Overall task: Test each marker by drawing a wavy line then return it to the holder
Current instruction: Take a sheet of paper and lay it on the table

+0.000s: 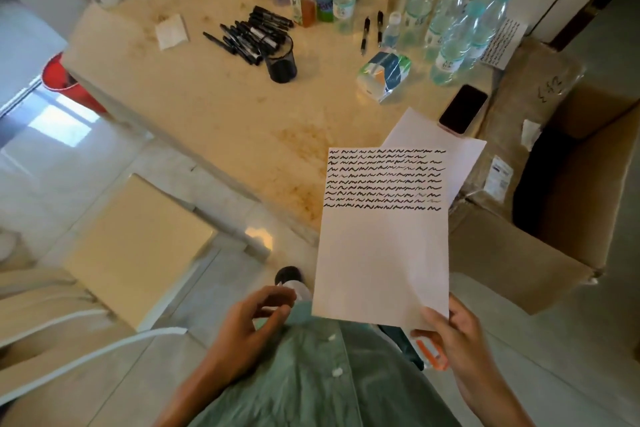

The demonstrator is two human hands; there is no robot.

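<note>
Many markers [251, 34] were heaped on the desk [194, 104] beside the holder [281, 62], far ahead of both hands; the sheet [382, 236] was pinched by the right hand [450, 333]; the left hand [249, 326], nearer them, was loosely curled, empty.

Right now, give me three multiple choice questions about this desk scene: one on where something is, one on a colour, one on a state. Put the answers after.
1. Where do the markers lie?
A. in a heap on the table beside the holder
B. inside the cardboard box
C. on the phone

2. What colour are the wavy lines on the sheet?
A. red
B. black
C. green

3. What is the right hand doing?
A. resting flat on the table
B. gripping a bottle
C. pinching the sheet's lower edge

Answers: 1 A, the heap touches the dark mesh holder on the table. 2 B, every row is black ink. 3 C, thumb on top of the paper, fingers beneath.
</note>
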